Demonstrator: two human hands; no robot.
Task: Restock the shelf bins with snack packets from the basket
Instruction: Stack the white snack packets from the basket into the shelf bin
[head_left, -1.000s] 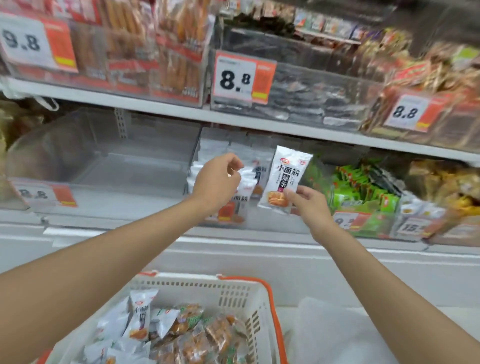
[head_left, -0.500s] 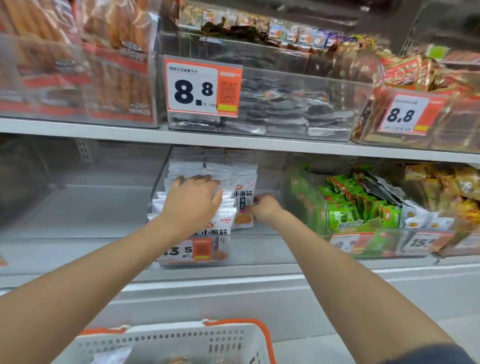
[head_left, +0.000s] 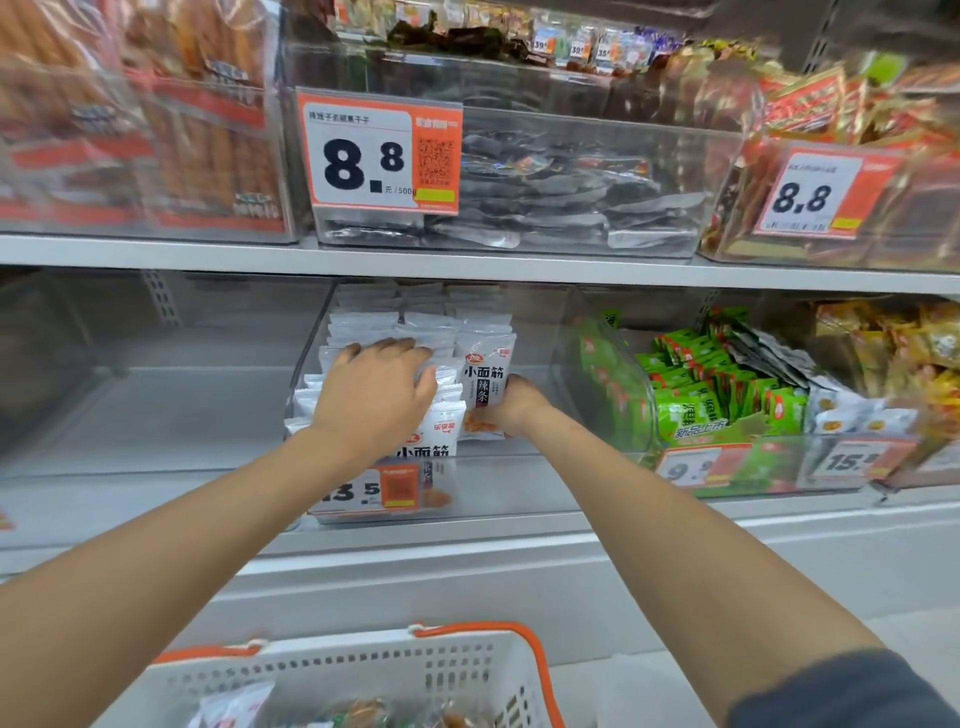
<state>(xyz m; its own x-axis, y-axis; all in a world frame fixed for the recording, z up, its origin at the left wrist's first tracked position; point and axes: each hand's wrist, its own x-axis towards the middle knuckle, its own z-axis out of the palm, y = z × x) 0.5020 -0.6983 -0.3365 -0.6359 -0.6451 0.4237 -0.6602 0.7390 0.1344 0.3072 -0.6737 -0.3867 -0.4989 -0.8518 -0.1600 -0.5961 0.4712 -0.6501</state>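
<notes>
A clear shelf bin (head_left: 524, 499) on the lower shelf holds rows of white snack packets. My left hand (head_left: 376, 395) lies flat on top of the packet rows, fingers spread, pressing them back. My right hand (head_left: 511, 405) grips the lower edge of one upright white packet (head_left: 485, 384) with black Chinese print, standing at the right end of the rows inside the bin. The white basket (head_left: 363, 670) with orange handles sits at the bottom of the view, with a few packets showing in it.
To the right stands a bin of green packets (head_left: 727, 400), then yellow ones (head_left: 914, 343). Left of the white-packet bin is a bare clear bin (head_left: 156, 405). The upper shelf carries bins of dark packets (head_left: 566, 208) and price tags reading 8.8 (head_left: 379, 156).
My right hand carried the white packet from in front of the shelf into the bin. My left hand went from a loose hold in the air to lying flat on the packet rows.
</notes>
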